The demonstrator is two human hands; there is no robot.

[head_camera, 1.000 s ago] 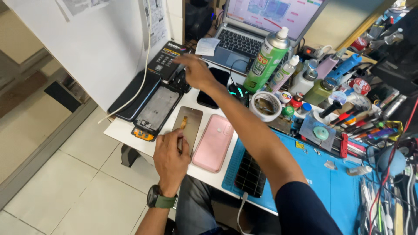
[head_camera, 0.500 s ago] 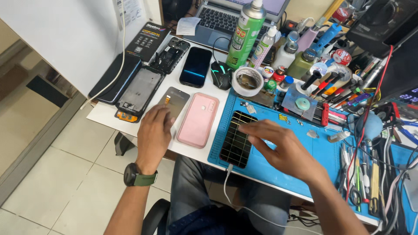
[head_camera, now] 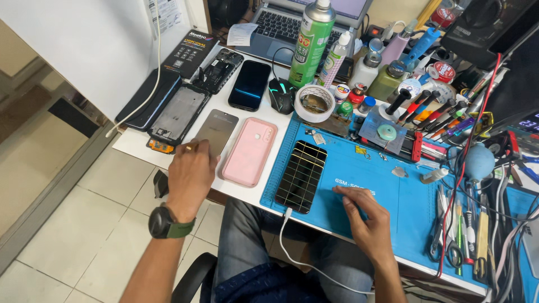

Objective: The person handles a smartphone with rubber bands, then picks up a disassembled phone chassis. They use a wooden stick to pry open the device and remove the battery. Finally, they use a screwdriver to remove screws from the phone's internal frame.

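Observation:
My left hand (head_camera: 191, 175), with a dark watch on its wrist, rests at the near edge of a grey phone back cover (head_camera: 218, 129); a small gold-coloured piece shows by the knuckles, and I cannot tell if the fingers pinch it. A pink phone case (head_camera: 249, 151) lies just to the right. My right hand (head_camera: 365, 219) lies flat, fingers spread, on the blue work mat (head_camera: 404, 191). To its left a phone (head_camera: 302, 175) with a yellow grid on its dark screen lies on the mat, with a white cable (head_camera: 292, 247) plugged into its near end.
Behind stand a green spray can (head_camera: 310, 45), a tape roll (head_camera: 314, 103), a black phone (head_camera: 249, 85), an opened phone frame (head_camera: 181, 112), a black mouse (head_camera: 282, 94) and a laptop (head_camera: 281, 28). Screwdrivers, bottles, tweezers and cables crowd the right side. Tiled floor lies to the left.
My right hand pulled back from the far phones and settled on the blue mat to the right of the grid-screen phone. My left hand stayed at the grey cover.

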